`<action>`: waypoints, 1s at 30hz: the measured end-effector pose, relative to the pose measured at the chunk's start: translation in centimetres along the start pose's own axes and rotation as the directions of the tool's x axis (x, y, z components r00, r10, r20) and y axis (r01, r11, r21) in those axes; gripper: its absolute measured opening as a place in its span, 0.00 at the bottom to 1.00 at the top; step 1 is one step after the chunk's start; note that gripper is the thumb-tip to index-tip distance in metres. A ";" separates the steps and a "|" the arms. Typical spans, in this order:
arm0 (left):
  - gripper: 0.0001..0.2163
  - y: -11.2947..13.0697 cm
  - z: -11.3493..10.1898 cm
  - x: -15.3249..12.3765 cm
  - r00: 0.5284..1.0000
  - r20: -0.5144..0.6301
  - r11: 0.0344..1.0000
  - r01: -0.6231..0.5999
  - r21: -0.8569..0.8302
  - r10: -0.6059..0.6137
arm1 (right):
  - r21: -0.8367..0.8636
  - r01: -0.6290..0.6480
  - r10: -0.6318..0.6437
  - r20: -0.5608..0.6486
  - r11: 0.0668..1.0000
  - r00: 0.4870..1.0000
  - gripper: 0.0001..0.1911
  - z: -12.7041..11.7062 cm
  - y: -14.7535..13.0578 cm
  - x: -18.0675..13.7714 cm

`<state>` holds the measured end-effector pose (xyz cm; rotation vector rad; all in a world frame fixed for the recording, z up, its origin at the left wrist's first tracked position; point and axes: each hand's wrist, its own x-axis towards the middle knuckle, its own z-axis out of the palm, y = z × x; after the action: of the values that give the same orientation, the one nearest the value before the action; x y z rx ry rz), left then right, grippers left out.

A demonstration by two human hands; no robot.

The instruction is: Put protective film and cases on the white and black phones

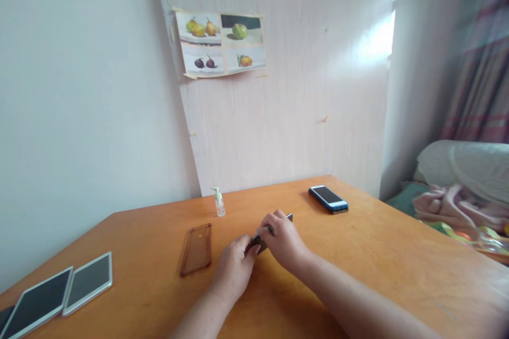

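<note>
A dark, thin phone (261, 244) is tilted above the table, between my two hands. My left hand (234, 267) grips its near-left end, with the thumb on top. My right hand (284, 238) lies over its middle, fingers curled closed against it. One dark corner of the phone sticks out beyond my right fingers. Most of its face is hidden, and I cannot tell whether anything small is under those fingers. Left of my hands, a clear brownish phone case (198, 250) lies flat. Behind the case stands a small clear pump bottle (219, 204).
On the orange-brown wooden table (151, 254), a white-faced phone in a blue case (328, 198) lies at the back right. Two white-framed tablets, one larger (40, 299) and one smaller (89, 282), lie at the left. A pale board (294, 132) rises behind the table.
</note>
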<state>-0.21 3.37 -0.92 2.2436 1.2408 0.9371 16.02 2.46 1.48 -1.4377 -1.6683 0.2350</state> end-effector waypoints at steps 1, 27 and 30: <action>0.09 0.0 0.0 0.0 1.000 0.004 0.999 -0.005 -0.039 0.005 | 0.018 0.026 -0.027 0.025 1.000 0.999 0.02 0.5 -0.4 -0.4; 0.11 -0.9 0.8 0.2 0.996 -0.057 0.996 -0.066 -0.052 0.063 | -0.015 0.001 -0.002 -0.037 1.000 0.999 0.10 -0.7 2.5 1.1; 0.11 -0.9 0.8 0.3 0.997 -0.069 0.997 -0.048 -0.057 0.044 | -0.034 0.056 -0.055 0.017 0.998 0.998 0.13 -1.0 2.1 0.7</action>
<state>-0.05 4.03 -1.98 2.2203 1.1798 1.0604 18.21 3.38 1.05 -1.4158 -1.7304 0.1884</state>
